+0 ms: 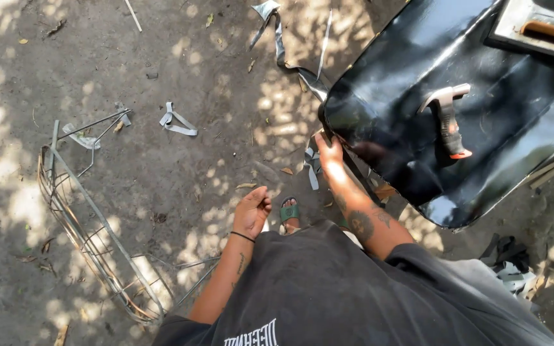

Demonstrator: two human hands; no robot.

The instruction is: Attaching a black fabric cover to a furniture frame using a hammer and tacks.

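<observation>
The right hand is clamped on the near edge of the glossy black panel. The left hand hangs loosely curled, empty. Grey strips lie on the ground beyond it; a tool rests untouched on the panel.

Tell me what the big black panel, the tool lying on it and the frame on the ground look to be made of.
Black panel: probably sheet metal with glossy black paint; it mirrors the light and has a thin curved edge, which the right hand grips.
Tool: grey metal head, dark handle with an orange tip, possibly rubber or plastic.
Frame: thin bent wire, dull and seemingly rusty.
</observation>
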